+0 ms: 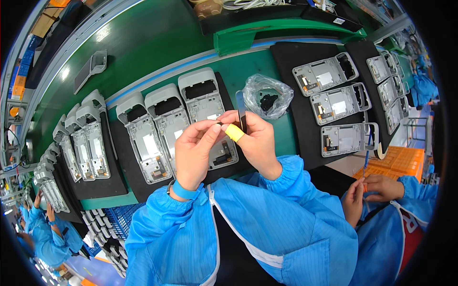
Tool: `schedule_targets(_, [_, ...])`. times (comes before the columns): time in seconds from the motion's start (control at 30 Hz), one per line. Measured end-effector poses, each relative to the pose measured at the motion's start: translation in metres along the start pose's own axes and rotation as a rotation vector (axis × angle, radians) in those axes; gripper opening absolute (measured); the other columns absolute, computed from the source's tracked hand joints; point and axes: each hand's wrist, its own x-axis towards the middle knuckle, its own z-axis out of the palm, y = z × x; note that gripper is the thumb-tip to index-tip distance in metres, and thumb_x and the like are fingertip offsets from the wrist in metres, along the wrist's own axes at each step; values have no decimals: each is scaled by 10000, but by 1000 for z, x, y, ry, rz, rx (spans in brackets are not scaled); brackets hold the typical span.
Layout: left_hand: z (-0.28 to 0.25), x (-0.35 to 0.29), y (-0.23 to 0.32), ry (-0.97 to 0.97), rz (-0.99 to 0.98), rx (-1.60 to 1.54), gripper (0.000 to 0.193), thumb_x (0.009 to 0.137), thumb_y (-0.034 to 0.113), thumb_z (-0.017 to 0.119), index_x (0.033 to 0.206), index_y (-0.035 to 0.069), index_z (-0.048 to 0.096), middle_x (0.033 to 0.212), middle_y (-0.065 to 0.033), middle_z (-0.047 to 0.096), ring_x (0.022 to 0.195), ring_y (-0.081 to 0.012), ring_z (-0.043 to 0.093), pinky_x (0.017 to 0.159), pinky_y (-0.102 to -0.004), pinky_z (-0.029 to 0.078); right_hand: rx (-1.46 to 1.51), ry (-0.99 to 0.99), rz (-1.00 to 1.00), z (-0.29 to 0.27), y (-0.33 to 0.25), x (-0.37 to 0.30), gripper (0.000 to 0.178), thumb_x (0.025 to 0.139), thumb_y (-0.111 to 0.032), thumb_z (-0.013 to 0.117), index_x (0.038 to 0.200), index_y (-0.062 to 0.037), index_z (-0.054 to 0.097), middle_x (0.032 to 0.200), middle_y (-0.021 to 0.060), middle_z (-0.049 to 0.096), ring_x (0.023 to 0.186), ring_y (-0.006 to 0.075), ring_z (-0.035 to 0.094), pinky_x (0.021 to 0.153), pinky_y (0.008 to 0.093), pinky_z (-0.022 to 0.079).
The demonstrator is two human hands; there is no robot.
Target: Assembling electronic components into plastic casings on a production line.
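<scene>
My left hand [194, 148] and my right hand [260, 145] meet in front of my chest, fingertips together. Pinched between them is a tiny black part [220, 124], mostly hidden by the fingers. Tweezers [240, 107] with a dark blade stick up out of my right hand, held in its curled fingers. A yellow cover [234, 132] wraps one finger of that hand. Below and behind the hands lie grey device housings, one [199, 88] partly covered by them. Just beyond my right hand sits a clear plastic bag [284, 105] holding small black pieces [268, 101].
Rows of similar housings [138, 133] lie on black mats [126, 164] to the left, with more [336, 105] at the right. A separate grey device [90, 71] rests farther back. At right, a co-worker's hands [365, 193] hold a thin tool. An orange crate [398, 159] stands beyond.
</scene>
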Motion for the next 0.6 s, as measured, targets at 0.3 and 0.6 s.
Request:
schedule_targets(0.3, [-3,-7,-5,112,453,461,119,820,2,624,938,-10,624,911,-86,642,830,-142,607,733,-246,480,26,-1,30,4,-4,-5,118,821,-28,612,934,7,615,876,34,587,808,103,564,693,227,456])
schedule_targets(0.6, [-9,-2,2,8,1027,948,195,731,-94,639,905,-7,623,871,-154,636,835,-276,643,716,-315,518,252,-28,427,-2,-20,-6,110,834,-116,614,890,-25,640,616,-42,478,488,7,357,419,187,228])
